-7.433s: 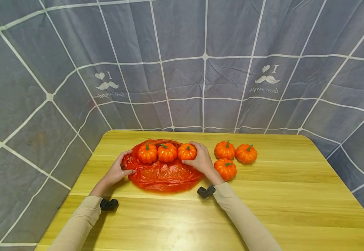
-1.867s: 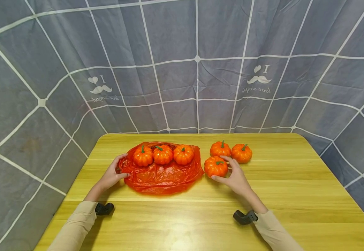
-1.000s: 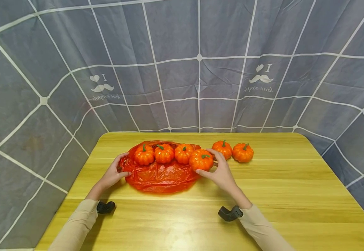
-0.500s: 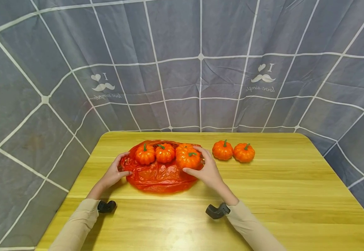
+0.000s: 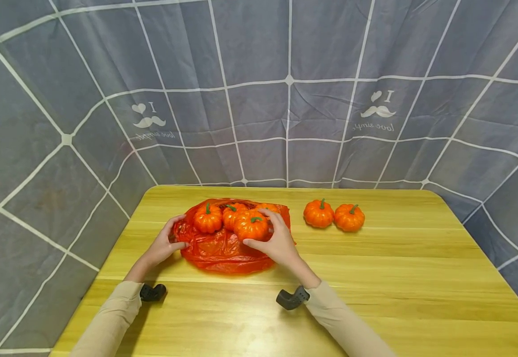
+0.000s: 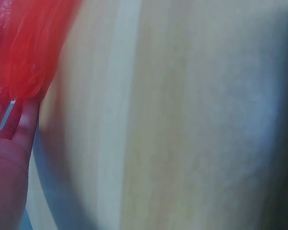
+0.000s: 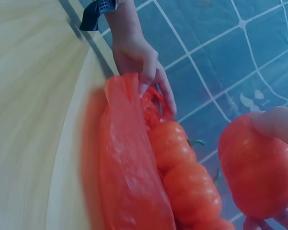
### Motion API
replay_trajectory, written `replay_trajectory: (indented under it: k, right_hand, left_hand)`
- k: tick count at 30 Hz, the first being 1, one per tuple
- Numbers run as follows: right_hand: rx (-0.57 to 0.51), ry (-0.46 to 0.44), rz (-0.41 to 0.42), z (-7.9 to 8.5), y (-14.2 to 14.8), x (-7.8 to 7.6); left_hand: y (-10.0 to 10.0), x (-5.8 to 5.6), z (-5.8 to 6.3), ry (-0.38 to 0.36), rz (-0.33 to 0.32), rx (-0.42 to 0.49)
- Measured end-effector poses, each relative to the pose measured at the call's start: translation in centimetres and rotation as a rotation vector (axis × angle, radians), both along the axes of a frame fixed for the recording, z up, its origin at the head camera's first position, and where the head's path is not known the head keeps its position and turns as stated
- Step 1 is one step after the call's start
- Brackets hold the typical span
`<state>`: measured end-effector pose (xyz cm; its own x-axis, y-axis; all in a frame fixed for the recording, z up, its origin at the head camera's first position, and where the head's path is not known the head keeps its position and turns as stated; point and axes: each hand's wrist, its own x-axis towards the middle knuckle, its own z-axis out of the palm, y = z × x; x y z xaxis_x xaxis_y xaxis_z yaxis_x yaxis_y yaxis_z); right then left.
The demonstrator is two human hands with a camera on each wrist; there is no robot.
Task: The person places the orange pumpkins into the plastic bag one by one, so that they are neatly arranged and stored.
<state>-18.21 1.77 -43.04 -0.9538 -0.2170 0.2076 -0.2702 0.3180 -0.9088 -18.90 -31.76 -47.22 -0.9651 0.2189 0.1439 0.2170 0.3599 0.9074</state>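
Observation:
My right hand [image 5: 280,243] grips a small orange pumpkin [image 5: 251,226] with a green stem, thumb in front and fingers behind. In the right wrist view this pumpkin [image 7: 254,167] is raised above the others. Below it lies a red plastic bag [image 5: 225,255] on the table, with several pumpkins in a row along its far part. The leftmost pumpkin [image 5: 208,218] shows fully; the middle pumpkin [image 5: 230,214] and right pumpkin [image 5: 269,207] are partly hidden. My left hand [image 5: 162,246] holds the bag's left end, its fingers at the red plastic [image 6: 26,57] in the left wrist view.
Two more pumpkins stand side by side right of the bag, a left pumpkin [image 5: 318,213] and a right pumpkin [image 5: 349,217]. The wooden table [image 5: 397,277] ends at a grey checked curtain [image 5: 321,114]. Each wrist wears a black device [image 5: 292,298].
My right hand left the third pumpkin on the bag, took the front pumpkin from the group at right, and carried it left over the bag. My left hand stayed at the bag's left end.

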Motion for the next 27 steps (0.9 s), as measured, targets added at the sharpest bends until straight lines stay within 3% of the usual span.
replay_trajectory:
  k: [27]
  right_hand:
    - [0.072, 0.008, 0.063, -1.1, -6.5, 0.3]
  left_hand:
    - [-0.2, 0.0, 0.0, -0.043, 0.015, 0.001]
